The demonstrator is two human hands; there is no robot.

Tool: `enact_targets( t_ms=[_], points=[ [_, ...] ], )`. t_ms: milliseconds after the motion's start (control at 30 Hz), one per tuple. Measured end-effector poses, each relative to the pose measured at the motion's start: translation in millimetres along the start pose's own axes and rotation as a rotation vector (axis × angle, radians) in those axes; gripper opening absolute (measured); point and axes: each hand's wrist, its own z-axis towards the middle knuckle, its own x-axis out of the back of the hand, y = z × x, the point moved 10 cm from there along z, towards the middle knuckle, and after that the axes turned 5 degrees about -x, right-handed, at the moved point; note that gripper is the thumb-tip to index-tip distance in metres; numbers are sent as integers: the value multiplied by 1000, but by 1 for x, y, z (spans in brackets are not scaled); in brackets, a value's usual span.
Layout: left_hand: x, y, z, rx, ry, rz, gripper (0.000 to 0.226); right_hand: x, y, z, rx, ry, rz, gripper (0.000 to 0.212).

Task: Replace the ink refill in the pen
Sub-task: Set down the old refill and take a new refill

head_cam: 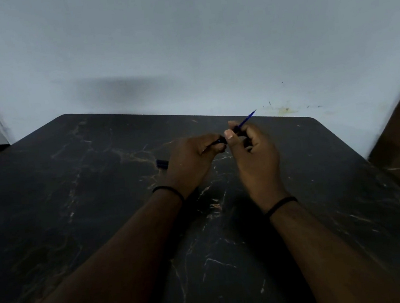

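Two bare hands meet above a dark marbled table [101,212]: the left hand [190,162] grips the dark pen barrel [219,141], while the right hand [254,155] pinches the blue refill [247,118], angled toward the far right. Black bands circle both wrists.

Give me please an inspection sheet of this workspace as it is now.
Surface: dark marbled table.
Job's things: pen held between both hands; blue refill sticks out past the right hand; dark blue part lies on the table beside the left hand.
Clutter: nothing seen.
Grippers: left hand and right hand both closed on the pen.
Cables: nothing seen.
Surroundings: pale wall behind, stained at right.
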Motion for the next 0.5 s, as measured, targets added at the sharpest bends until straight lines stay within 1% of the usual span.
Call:
enact_targets(
  t_ms=[67,133,167,233,300,367,433,500],
  points=[
    [-3,-1,-1,14,0,-15,17,2,-1,-1,5,18,14,14],
    [-2,-5,-1,58,31,-53,16,10,-2,-1,19,69,80,10],
    [1,-8,0,88,64,-94,16,13,-2,-1,27,88,103,9],
    [9,-15,-1,171,155,-253,15,14,-1,0,26,84,103,8],
    [19,-26,-4,284,259,-436,17,7,4,2,0,36,22,14],
    [28,-38,-10,379,345,-552,21,-2,15,4,-57,-19,-48,21],
    [34,-47,-15,452,387,-634,25,-13,24,5,-78,-91,-72,17],
    [33,-51,-18,497,395,-681,27,-23,29,4,-57,-156,-99,10]
  ],
)
